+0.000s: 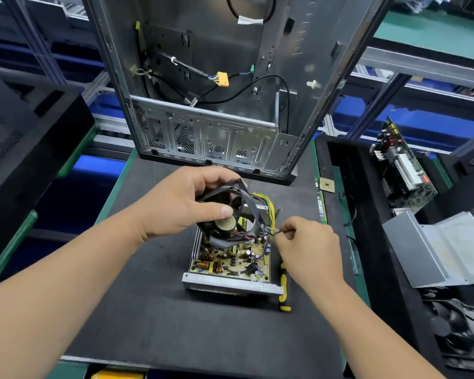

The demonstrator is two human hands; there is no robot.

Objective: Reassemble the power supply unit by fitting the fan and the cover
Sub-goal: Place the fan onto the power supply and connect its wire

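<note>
Left hand (175,203) gripping fan (231,214) tilted above open power supply (230,265); right hand (308,242) fingers pinching small screw (274,230) at fan corner.

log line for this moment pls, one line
step: fan fitting | left hand: grips fan tilted over open psu | right hand: pinches small part at fan corner | cover: off, right side

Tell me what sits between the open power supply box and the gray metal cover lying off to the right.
In the head view, a yellow-and-black tool lies against the power supply box, then bare black mat, a green table edge and a black tray holding the cover.
</note>
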